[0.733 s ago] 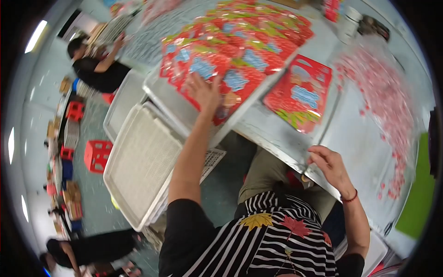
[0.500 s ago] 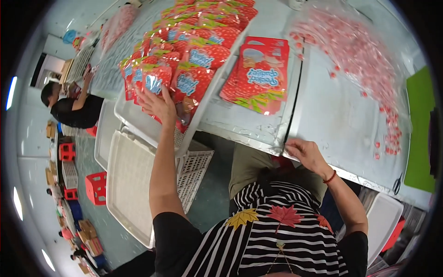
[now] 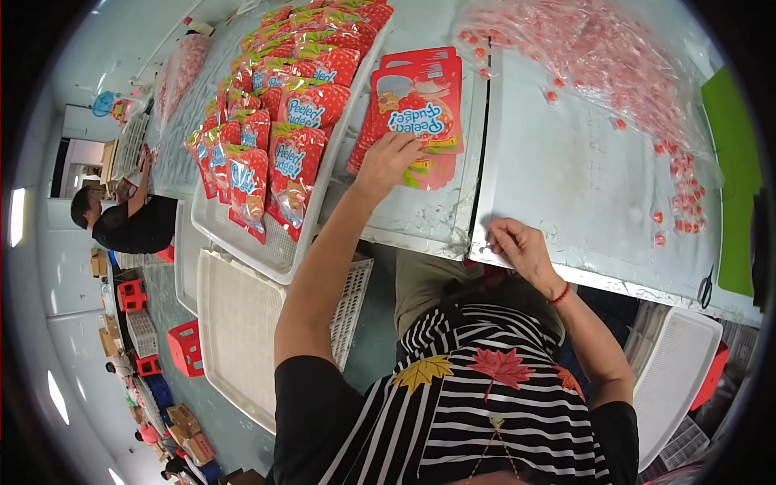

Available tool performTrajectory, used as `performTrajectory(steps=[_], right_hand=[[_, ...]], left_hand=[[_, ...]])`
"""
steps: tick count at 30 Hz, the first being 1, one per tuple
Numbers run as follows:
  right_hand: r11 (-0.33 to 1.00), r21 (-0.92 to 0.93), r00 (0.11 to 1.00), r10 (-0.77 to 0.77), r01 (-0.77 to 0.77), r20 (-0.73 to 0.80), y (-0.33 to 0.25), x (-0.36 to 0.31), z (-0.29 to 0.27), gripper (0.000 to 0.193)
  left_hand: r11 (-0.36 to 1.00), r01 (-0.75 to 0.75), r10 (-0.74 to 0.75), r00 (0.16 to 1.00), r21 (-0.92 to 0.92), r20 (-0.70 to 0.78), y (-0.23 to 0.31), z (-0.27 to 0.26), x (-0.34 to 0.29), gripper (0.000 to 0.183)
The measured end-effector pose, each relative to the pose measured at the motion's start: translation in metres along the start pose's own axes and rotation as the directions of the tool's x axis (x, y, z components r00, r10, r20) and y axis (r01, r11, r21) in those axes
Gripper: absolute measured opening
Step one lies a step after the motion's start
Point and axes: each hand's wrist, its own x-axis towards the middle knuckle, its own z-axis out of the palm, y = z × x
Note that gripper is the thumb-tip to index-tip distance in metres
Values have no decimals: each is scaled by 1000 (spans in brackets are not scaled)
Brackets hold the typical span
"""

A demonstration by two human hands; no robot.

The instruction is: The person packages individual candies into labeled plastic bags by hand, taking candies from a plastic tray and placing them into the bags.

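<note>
a loose stack of flat red pouches [image 3: 416, 113], with blue-and-white lettering and green bands, lies on the pale table [image 3: 432, 220] just beside the white tray [image 3: 345, 129]. they overlap unevenly, lettering upside down to the person.

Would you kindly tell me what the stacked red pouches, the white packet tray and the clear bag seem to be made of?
Stacked red pouches: probably printed plastic film, smooth, perhaps glossy; they lie thin and flat.
White packet tray: apparently rigid moulded plastic, fairly matte, with rounded corners.
Clear bag: likely thin, shiny plastic film, see-through and wrinkled.
</note>
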Motion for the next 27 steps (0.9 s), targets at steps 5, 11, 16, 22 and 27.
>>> performTrajectory(steps=[5,11,16,22,27], right_hand=[[1000,-30,1000,-5,4,-7,-3,1,0,18],[999,28,999,29,-28,-25,1,2,0,17],[978,207,960,29,31,-280,-18,8,6,27],[985,134,894,-35,105,-447,-26,24,-26,18],[999,35,920,7,8,-392,-19,20,-40,14]], left_hand=[[997,-48,49,999,-61,17,0,-14,0,27],[984,-28,16,997,-174,-69,48,-56,50,14],[803,341,-395,919,-488,-8,122,-22,58,21],[702,320,-414,910,-636,1,163,5,63,21],[616,470,-515,848,-632,129,149,-2,66,16]])
